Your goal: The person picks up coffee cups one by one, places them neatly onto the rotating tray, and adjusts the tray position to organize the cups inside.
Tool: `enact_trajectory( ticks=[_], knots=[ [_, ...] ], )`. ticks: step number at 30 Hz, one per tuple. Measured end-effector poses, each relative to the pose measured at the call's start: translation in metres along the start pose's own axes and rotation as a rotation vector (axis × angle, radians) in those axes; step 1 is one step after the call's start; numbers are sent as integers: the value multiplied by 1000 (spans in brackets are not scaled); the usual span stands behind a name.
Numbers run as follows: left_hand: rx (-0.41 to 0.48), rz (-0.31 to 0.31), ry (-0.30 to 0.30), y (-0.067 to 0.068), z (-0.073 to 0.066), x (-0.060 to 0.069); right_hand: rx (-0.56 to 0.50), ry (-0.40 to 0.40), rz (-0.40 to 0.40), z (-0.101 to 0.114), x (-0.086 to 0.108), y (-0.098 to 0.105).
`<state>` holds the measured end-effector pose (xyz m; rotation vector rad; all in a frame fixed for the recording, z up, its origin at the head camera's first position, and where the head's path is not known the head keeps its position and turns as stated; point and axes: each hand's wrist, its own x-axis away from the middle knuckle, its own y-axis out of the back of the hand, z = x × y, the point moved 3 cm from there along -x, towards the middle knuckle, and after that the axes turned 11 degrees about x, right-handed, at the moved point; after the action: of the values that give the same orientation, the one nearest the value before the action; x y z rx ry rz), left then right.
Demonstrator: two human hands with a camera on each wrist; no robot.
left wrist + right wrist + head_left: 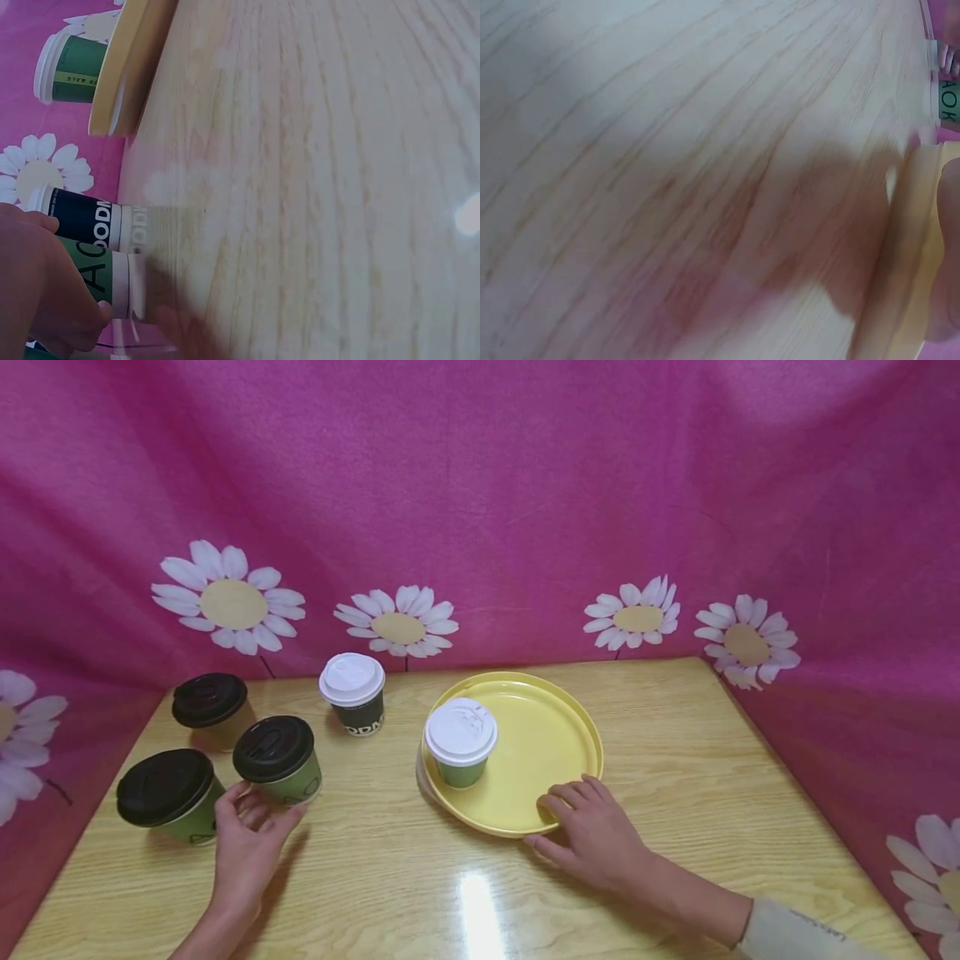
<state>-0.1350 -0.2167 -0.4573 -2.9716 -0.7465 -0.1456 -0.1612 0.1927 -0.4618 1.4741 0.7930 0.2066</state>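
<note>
A green paper coffee cup with a black lid [281,768] stands at the left of the table. My left hand [251,852] is at its near side, fingers curled at its left and thumb by its right edge. The left wrist view shows this cup [97,281] upright on its base, partly covered by the hand. My right hand [596,831] grips the near right rim of a round yellow tray [540,752], fingers inside and thumb outside. On the tray's left part stands a green paper cup with a white lid [461,743].
Another black-lidded green cup [168,797] is just left of my left hand. Behind stands a brown cup with a black lid [213,710]. A dark, lettered cup with a white lid [355,693] stands between them and the tray. A pink flowered cloth [480,510] encloses the wooden table [675,743].
</note>
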Motion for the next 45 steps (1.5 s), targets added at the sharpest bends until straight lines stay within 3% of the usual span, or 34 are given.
enact_trajectory(
  ticks=[8, 15, 22, 45],
  knots=[
    [-58, 8, -14, 0, 4, -6, -6, -45, 31, 7, -1, 1],
    [13, 46, -34, -3, 3, -11, 12, -73, 34, 13, -2, 1],
    [0, 27, -28, -7, 2, -15, 29, -90, 28, 21, -3, 2],
    [-24, -26, -113, -14, -2, -29, 60, -89, 20, 30, -6, 2]
  ],
)
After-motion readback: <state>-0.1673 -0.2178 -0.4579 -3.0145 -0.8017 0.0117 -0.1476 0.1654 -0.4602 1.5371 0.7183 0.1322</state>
